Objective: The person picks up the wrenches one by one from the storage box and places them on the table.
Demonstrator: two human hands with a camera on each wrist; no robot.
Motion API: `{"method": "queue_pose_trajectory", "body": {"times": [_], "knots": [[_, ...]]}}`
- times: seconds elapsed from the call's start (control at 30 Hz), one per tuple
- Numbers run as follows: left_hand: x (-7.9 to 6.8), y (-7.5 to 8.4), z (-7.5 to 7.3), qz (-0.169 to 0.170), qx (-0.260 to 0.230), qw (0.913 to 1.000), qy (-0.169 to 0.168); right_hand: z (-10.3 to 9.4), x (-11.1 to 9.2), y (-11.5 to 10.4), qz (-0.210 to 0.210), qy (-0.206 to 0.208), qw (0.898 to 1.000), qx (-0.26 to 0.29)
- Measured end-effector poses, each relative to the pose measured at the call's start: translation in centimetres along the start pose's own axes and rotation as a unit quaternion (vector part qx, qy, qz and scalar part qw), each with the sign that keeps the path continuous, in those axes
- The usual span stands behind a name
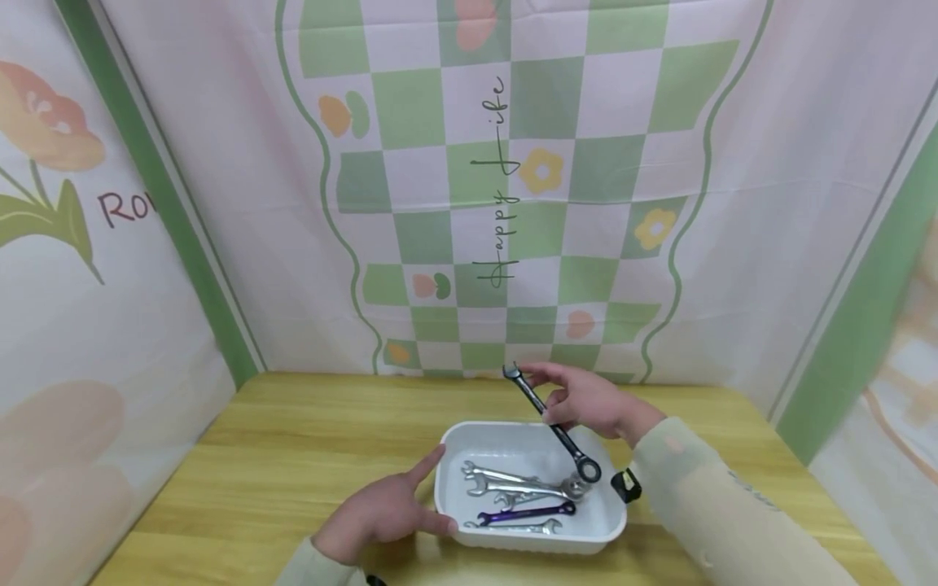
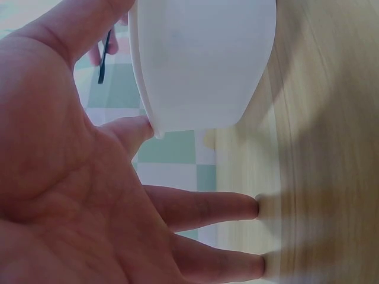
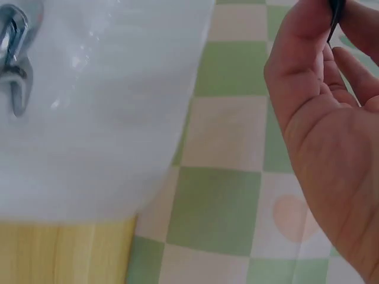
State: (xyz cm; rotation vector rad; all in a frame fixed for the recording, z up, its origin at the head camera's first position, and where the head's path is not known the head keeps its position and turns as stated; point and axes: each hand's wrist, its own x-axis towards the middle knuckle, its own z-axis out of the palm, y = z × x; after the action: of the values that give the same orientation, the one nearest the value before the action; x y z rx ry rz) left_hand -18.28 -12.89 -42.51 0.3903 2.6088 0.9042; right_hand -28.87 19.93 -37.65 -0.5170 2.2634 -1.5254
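Observation:
My right hand pinches a dark ratcheting combination wrench between thumb and fingers. It slants over the back right of a white plastic tub, open end up and ring end down above the tools. Only a dark sliver of this wrench shows in the right wrist view. With spread fingers, my left hand touches the tub's left side; in the left wrist view two fingertips reach the tabletop. Several silver wrenches and one purple wrench lie inside the tub.
The tub stands on a wood-grain table near its front. Behind the table hangs a green and white checked curtain, with more printed cloth at both sides. A black strap piece is at the right wrist, beside the tub's right rim.

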Motion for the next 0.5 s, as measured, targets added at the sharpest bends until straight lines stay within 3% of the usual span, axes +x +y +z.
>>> {"method": "queue_pose_trajectory", "body": {"times": [0.5], "knots": [[0.1,-0.2,0.1,0.005,-0.002,1.0000,0.001,-6.4,-2.9,2.3,-0.017,0.041,0.998,0.047]]}}
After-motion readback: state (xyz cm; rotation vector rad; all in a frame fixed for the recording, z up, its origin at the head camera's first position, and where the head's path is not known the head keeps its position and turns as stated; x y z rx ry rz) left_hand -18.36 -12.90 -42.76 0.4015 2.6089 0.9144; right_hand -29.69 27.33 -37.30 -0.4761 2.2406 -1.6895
